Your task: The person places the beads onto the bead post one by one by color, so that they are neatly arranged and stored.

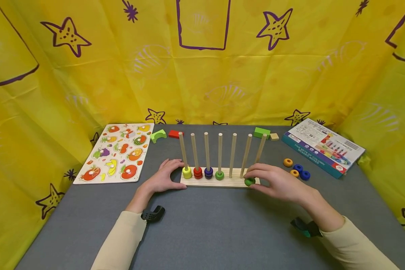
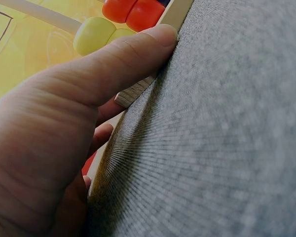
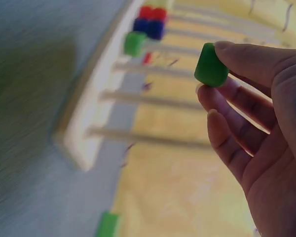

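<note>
A wooden peg stand (image 1: pixel 234 182) with several upright pegs lies across the middle of the table. Stacked low on its left pegs are yellow beads (image 1: pixel 187 173), red beads (image 1: pixel 197 173) and dark blue beads (image 1: pixel 208 173), and a single green bead (image 1: pixel 219 175) sits on the fourth peg. My left hand (image 1: pixel 163 176) holds the left end of the stand, thumb along the front edge in the left wrist view. Between thumb and fingertips my right hand (image 1: pixel 280 182) pinches another green bead (image 3: pixel 211 66), off the pegs, near the stand's right end.
Orange beads (image 1: pixel 288 162) and blue beads (image 1: pixel 305 175) lie loose to the right, before a toy box (image 1: pixel 324 146). Behind the stand are green blocks (image 1: pixel 261 132) and a red block (image 1: pixel 176 134). A fruit puzzle board (image 1: pixel 114 153) lies at left; a yellow curtain (image 1: pixel 202 86) surrounds the table.
</note>
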`<state>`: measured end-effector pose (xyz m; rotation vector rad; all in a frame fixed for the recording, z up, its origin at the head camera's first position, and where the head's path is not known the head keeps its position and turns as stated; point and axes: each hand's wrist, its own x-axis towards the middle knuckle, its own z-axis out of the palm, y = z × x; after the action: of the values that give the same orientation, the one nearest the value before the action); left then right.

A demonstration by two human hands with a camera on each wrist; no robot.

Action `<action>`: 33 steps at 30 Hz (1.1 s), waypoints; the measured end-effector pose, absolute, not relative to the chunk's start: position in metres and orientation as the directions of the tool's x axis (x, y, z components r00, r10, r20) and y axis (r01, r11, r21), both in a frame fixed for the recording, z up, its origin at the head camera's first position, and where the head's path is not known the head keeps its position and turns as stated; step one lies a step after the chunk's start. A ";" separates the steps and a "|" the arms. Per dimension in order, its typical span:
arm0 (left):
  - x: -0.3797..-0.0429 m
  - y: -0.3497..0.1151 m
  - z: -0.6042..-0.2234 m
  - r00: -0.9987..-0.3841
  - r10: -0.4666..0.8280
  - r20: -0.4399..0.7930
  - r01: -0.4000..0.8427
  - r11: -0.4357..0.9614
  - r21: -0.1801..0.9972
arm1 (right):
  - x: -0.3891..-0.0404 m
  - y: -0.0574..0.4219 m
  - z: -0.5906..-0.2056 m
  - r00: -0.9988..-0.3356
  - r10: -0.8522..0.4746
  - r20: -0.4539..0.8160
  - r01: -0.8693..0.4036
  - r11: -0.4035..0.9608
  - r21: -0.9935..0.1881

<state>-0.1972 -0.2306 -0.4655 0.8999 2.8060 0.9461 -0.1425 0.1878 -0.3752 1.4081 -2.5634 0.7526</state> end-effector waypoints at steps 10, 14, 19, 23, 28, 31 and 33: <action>-0.196 -0.230 -0.464 -0.829 0.542 0.139 0.514 0.639 0.572 | -0.146 0.147 -0.327 -0.362 -0.787 0.500 -0.926 0.243 -0.288; -0.196 -0.231 -0.465 -0.830 0.540 0.138 0.512 0.640 0.573 | -0.150 0.135 -0.305 -0.308 -0.775 0.552 -0.949 0.211 -0.233; -0.197 -0.231 -0.465 -0.829 0.541 0.140 0.512 0.634 0.579 | -0.159 0.125 -0.281 -0.308 -0.753 0.581 -0.951 0.236 -0.197; -0.196 -0.231 -0.466 -0.826 0.543 0.151 0.520 0.631 0.575 | -0.173 0.120 -0.273 -0.312 -0.736 0.601 -0.950 0.248 -0.189; -0.197 -0.231 -0.466 -0.821 0.548 0.160 0.529 0.625 0.574 | -0.184 0.116 -0.271 -0.387 -0.728 0.566 -0.922 0.310 -0.232; -0.196 -0.230 -0.465 -0.822 0.549 0.154 0.525 0.625 0.578 | -0.187 0.115 -0.270 -0.429 -0.724 0.541 -0.903 0.341 -0.260; -0.196 -0.231 -0.465 -0.823 0.547 0.153 0.523 0.625 0.580 | -0.188 0.114 -0.269 -0.449 -0.724 0.524 -0.893 0.355 -0.276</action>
<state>-0.1961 -0.2308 -0.4646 0.9213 2.7974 0.9793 -0.1879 0.1140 -0.2689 1.4315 -2.3104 0.7689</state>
